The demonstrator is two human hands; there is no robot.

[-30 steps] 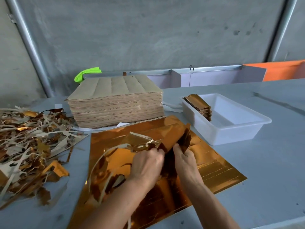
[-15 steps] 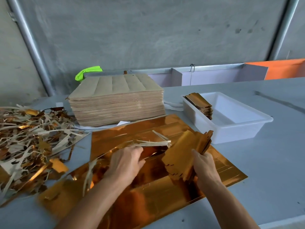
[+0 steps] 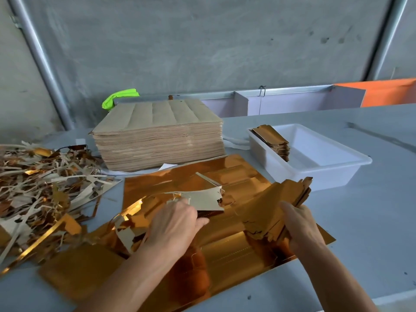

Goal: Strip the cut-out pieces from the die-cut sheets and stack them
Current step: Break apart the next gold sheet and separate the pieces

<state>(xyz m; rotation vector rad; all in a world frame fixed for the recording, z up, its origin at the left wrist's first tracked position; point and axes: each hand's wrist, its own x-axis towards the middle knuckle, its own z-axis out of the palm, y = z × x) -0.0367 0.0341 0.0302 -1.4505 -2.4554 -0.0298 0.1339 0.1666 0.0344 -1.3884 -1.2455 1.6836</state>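
A shiny gold die-cut sheet (image 3: 227,255) lies flat on the grey table in front of me. My right hand (image 3: 300,226) grips a bundle of gold cut-out pieces (image 3: 274,203), held tilted above the sheet's right side. My left hand (image 3: 174,226) holds torn waste strips (image 3: 202,199), gold on one face and beige on the other, over the sheet's left half. A thick stack of beige-backed die-cut sheets (image 3: 157,140) stands behind. A small stack of finished cut-outs (image 3: 272,140) sits in the left end of a white plastic tray (image 3: 337,172).
A heap of gold and beige waste strips (image 3: 40,190) covers the table's left side. A neon-green object (image 3: 119,97) lies behind the sheet stack. A concrete wall with metal poles rises behind; white panels and an orange panel (image 3: 387,91) stand at the back right.
My hands have separated: the right one pulled the bundle of cut-outs out to the right, the left one drew the waste skeleton off to the left and down.
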